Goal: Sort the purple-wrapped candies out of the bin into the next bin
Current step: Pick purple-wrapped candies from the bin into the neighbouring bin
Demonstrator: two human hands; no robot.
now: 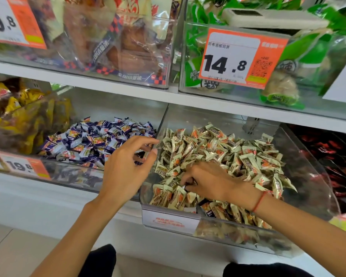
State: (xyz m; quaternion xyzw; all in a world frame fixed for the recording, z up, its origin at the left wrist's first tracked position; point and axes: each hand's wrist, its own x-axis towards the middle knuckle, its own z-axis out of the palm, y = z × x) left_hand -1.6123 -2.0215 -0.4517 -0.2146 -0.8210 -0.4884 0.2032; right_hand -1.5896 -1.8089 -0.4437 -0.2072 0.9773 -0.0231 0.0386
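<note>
A purple candy is being pinched in the right hand, fingers curled down among the beige candies in the right bin. Only a small dark-and-white end is being shown, so its long axis cannot be told. The left hand is being held released, fingers loosely bent and empty, above the clear wall between the two bins. The left bin is being filled with purple candies. Open room is being left above both bins, below the upper shelf.
</note>
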